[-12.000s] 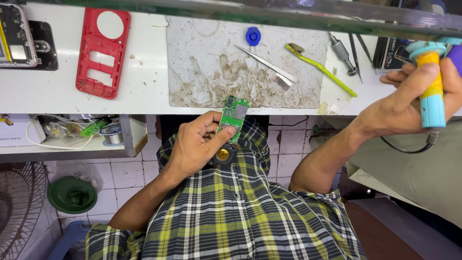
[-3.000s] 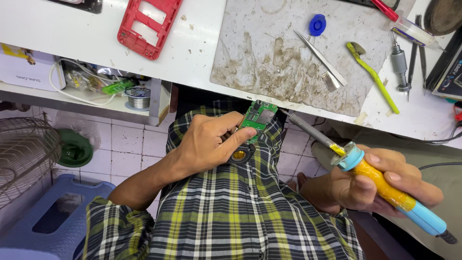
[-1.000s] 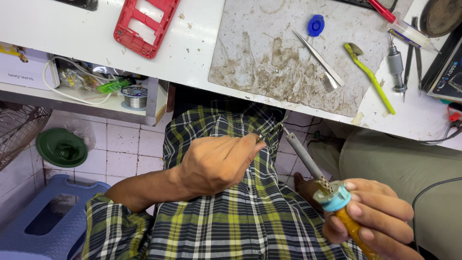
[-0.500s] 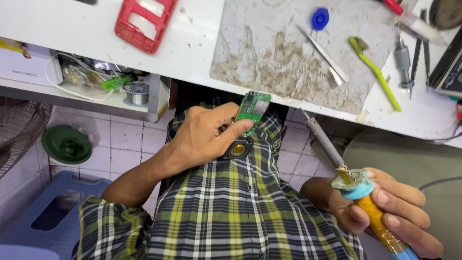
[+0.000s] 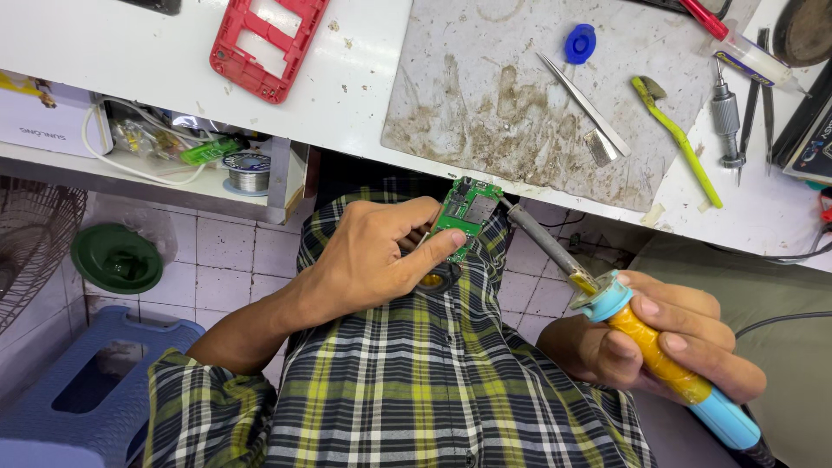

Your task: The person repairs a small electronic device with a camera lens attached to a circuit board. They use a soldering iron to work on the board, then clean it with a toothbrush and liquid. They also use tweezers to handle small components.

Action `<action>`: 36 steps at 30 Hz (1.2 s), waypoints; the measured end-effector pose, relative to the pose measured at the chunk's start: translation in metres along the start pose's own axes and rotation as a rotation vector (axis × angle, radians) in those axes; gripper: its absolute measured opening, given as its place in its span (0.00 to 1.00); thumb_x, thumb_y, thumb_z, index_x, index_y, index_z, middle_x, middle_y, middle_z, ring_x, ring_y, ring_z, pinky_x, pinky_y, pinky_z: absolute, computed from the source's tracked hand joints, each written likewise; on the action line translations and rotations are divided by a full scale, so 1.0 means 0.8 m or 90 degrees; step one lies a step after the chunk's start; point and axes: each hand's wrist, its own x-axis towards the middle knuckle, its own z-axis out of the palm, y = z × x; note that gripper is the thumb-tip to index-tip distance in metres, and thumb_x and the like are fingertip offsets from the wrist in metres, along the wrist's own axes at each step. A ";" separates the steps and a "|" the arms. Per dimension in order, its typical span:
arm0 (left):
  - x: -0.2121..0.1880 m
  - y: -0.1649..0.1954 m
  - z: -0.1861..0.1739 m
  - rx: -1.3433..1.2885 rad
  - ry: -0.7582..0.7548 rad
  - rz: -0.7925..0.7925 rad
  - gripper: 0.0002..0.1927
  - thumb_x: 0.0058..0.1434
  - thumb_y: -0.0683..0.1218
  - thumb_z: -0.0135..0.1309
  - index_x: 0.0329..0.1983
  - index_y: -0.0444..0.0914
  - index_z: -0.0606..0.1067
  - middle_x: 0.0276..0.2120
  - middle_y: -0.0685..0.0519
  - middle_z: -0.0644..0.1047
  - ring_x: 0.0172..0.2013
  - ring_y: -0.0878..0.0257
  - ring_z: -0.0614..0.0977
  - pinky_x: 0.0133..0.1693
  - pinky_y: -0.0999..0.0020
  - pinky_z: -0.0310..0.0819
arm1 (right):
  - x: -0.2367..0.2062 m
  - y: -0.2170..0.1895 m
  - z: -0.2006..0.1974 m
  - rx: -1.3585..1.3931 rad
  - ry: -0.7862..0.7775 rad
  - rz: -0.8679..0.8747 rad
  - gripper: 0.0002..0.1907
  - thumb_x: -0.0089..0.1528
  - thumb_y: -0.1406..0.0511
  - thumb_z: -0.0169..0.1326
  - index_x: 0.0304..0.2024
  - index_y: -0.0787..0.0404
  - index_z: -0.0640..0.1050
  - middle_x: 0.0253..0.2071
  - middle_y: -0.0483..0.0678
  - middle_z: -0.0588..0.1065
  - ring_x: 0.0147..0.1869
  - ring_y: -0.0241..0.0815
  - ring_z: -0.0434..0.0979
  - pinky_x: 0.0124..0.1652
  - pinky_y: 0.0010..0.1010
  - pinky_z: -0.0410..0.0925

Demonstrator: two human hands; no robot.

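Note:
My left hand pinches a small green circuit board just below the white bench edge, above my plaid shirt. My right hand is wrapped around a soldering iron with a yellow and blue handle. Its metal tip touches the board's right edge. A dark round part shows under my left fingers.
On the bench lie a stained grey work mat, tweezers, a blue cap, a green brush, screwdrivers and a red phone frame. A solder spool sits on the shelf. A blue stool and green bowl stand on the tiled floor.
The iron has swung up and left until its tip meets the board. My left hand has shifted the board slightly right.

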 end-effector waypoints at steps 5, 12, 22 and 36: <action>0.018 -0.011 0.005 -0.089 -0.049 -0.119 0.15 0.64 0.53 0.57 0.46 0.38 0.80 0.22 0.55 0.82 0.18 0.73 0.79 0.19 0.72 0.68 | -0.007 0.021 0.004 0.118 0.082 0.132 0.18 0.63 0.68 0.60 0.44 0.62 0.62 0.34 0.52 0.70 0.31 0.44 0.76 0.31 0.30 0.76; 0.019 -0.030 0.019 0.004 0.043 -0.072 0.14 0.65 0.50 0.61 0.49 0.38 0.82 0.25 0.52 0.83 0.21 0.69 0.81 0.24 0.71 0.71 | -0.007 0.039 0.003 0.133 0.077 0.246 0.18 0.59 0.70 0.62 0.43 0.64 0.65 0.32 0.54 0.72 0.33 0.48 0.80 0.37 0.32 0.77; 0.022 -0.036 0.016 -0.005 0.063 -0.078 0.14 0.63 0.50 0.62 0.49 0.38 0.82 0.26 0.52 0.85 0.19 0.72 0.82 0.20 0.74 0.69 | -0.011 0.055 0.002 0.193 0.010 0.348 0.18 0.61 0.72 0.66 0.46 0.65 0.69 0.34 0.52 0.71 0.36 0.47 0.80 0.44 0.37 0.78; 0.028 -0.042 0.014 0.008 0.059 -0.065 0.14 0.64 0.51 0.60 0.48 0.38 0.83 0.22 0.53 0.83 0.17 0.72 0.79 0.17 0.73 0.66 | -0.011 0.057 0.010 0.166 -0.030 0.319 0.20 0.61 0.71 0.69 0.46 0.64 0.69 0.32 0.55 0.74 0.34 0.48 0.81 0.42 0.36 0.79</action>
